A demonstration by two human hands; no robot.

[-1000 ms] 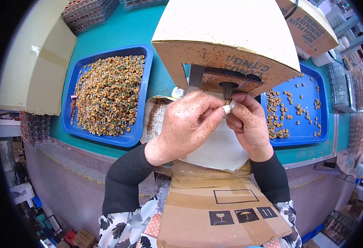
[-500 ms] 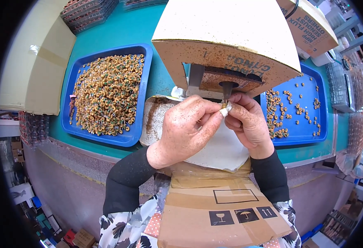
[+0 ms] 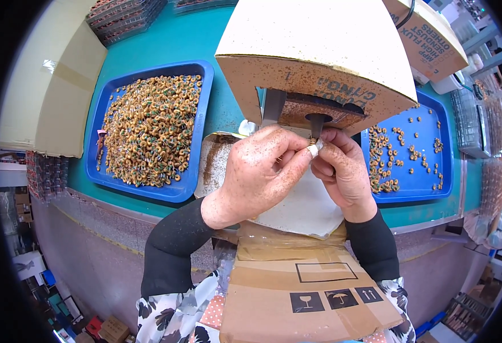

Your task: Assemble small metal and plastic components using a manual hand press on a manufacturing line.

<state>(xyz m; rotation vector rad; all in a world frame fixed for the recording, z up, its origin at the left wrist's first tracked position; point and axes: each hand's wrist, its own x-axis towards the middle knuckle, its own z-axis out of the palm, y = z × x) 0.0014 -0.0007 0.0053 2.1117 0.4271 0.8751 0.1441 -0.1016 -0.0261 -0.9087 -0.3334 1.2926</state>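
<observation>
My left hand (image 3: 259, 174) and my right hand (image 3: 345, 171) meet under the front opening of a cardboard-covered machine (image 3: 319, 108). Thumbs and fingertips of both pinch a small copper-wound ring coil (image 3: 313, 140), mostly hidden by the fingers. The coil is right at the tip of a dark tapered spindle (image 3: 317, 124) that points down out of the opening; whether they touch I cannot tell. White wrapping (image 3: 314, 150) covers a thumb tip. Reddish-brown dust speckles both hands, most of all the left.
Left of my hands, a blue tray (image 3: 204, 123) holds a heaped pile of ring coils (image 3: 151, 131). A second blue tray (image 3: 417, 193), at the right, has coils scattered in it. Below my hands lies a white dusty sheet (image 3: 297, 214), and a cardboard flap (image 3: 314, 286) covers my lap.
Both hands have shifted very slightly, bringing the coil a little up and right toward the spindle. The pinch stays the same.
</observation>
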